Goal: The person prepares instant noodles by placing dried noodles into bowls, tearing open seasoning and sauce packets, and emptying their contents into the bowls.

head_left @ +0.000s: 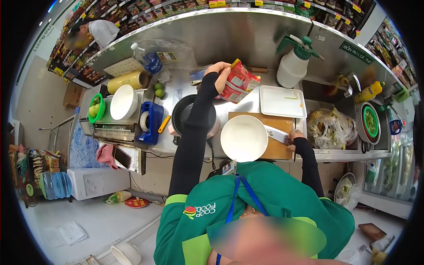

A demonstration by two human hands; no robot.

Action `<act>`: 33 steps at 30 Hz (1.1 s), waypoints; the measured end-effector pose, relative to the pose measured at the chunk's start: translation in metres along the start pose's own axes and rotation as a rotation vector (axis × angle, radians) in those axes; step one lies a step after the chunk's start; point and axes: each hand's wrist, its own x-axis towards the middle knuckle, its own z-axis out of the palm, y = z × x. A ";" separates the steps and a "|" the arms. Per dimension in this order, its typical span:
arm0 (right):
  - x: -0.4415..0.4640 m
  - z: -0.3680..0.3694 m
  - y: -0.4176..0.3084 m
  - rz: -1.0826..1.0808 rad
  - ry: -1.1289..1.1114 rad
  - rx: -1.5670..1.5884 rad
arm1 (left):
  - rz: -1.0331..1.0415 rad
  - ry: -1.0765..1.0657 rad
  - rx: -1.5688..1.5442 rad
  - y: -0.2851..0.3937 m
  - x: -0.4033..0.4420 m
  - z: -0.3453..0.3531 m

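Note:
My left hand [217, 76] reaches to the back of the counter, its fingers closed on a red packet [238, 85] held above the metal surface. My right hand [296, 135] grips a knife [277, 134], whose broad blade points left over a wooden cutting board [274, 152]. A white bowl [244, 138] stands partly on the board, just left of the blade; its inside looks bare. Behind the board sits a white tray [282, 102] with small scraps on it. My left forearm crosses over a dark pan [181, 112] and hides part of it.
At the right, a sink holds a plastic bag of scraps [331, 128] near a green colander [371, 123]. A spray bottle [293, 68] stands at the back wall. Leftward are a blue tape dispenser [151, 123], a yellow-handled cutter [164, 124] and another white bowl [123, 102]. A person [104, 33] is beyond the counter.

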 end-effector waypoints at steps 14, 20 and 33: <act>0.094 -0.091 -0.093 -0.235 0.009 1.802 | 1.019 0.228 0.667 0.064 -0.096 0.107; 0.098 -0.092 -0.099 -0.220 -0.051 1.743 | 0.990 0.117 0.687 0.044 -0.094 0.102; 0.114 -0.105 -0.111 -0.492 0.164 1.478 | 0.706 0.310 0.539 0.062 -0.054 0.035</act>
